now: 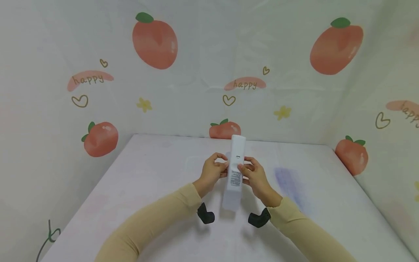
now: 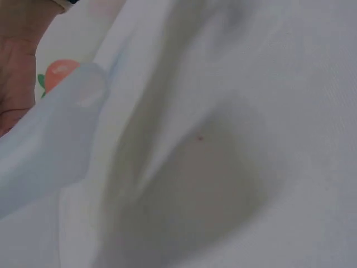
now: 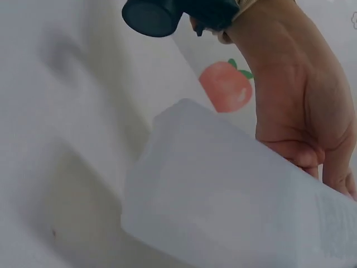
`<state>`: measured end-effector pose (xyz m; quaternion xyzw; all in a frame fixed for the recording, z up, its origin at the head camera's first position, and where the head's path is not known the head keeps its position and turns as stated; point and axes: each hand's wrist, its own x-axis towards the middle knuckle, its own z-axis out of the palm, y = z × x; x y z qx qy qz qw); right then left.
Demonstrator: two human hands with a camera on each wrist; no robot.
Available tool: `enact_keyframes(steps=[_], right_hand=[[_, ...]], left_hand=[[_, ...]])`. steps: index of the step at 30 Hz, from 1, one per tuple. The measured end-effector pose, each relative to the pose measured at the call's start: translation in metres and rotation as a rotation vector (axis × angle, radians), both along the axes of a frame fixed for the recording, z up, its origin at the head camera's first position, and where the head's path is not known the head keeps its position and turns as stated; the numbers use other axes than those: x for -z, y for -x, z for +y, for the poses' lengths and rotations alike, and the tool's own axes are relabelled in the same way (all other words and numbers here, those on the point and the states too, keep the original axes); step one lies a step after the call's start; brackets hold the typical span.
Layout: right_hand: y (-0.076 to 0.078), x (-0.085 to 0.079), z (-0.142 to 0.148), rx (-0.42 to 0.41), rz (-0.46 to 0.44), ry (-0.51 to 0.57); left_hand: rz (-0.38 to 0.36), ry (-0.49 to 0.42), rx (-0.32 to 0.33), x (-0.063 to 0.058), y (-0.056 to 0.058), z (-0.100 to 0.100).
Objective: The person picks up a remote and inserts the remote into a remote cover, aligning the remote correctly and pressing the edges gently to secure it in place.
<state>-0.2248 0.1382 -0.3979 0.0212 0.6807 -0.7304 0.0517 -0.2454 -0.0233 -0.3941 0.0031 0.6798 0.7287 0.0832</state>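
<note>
A long white plastic device (image 1: 236,160) is held up over the table, narrow end toward the far wall. It has a small slot mark and a block of grey printed text, and its lower, wider end looks translucent. My left hand (image 1: 212,171) pinches its left edge with curled fingers. With the thumb on the printed face and the other fingers at the right side and behind, my right hand (image 1: 256,177) grips it. The right wrist view shows the smooth wide end of the white device (image 3: 223,184) below the right hand (image 3: 304,106); its fingertips are partly hidden there.
Under the hands lies a white-covered table (image 1: 163,171) with a faint bluish patch (image 1: 289,185) on the right. A white backdrop (image 1: 203,43) printed with red fruit stands behind and along the sides. Black wrist mounts (image 1: 260,218) hang below both cuffs.
</note>
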Motion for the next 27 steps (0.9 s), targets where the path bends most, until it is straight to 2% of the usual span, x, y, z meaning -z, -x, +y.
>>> enact_keyframes(steps=[3,6,9,17,24,27], right_hand=[[0.0006,0.0003,0.0012,0.013,0.010,-0.032],[0.0004,-0.0008,0.0017,0.013,0.036,-0.072],[0.0006,-0.0017,0.0023,-0.009,0.053,-0.087],[0.0034,-0.0009,0.0033,-0.047,0.039,-0.001],[0.0034,0.0010,0.0014,-0.047,0.034,0.031],[0.0036,0.0030,0.0011,-0.041,-0.020,0.111]], left_hand=[[0.019,0.016,0.037,0.0023,-0.0028,0.0007],[0.051,0.070,0.070,0.0046,-0.0046,0.0010],[0.079,0.112,0.080,0.0061,-0.0053,0.0009],[0.166,0.086,0.043,0.0062,-0.0040,-0.0006],[0.143,0.096,0.052,0.0060,-0.0023,-0.0020],[0.132,0.091,0.045,0.0050,-0.0010,-0.0029]])
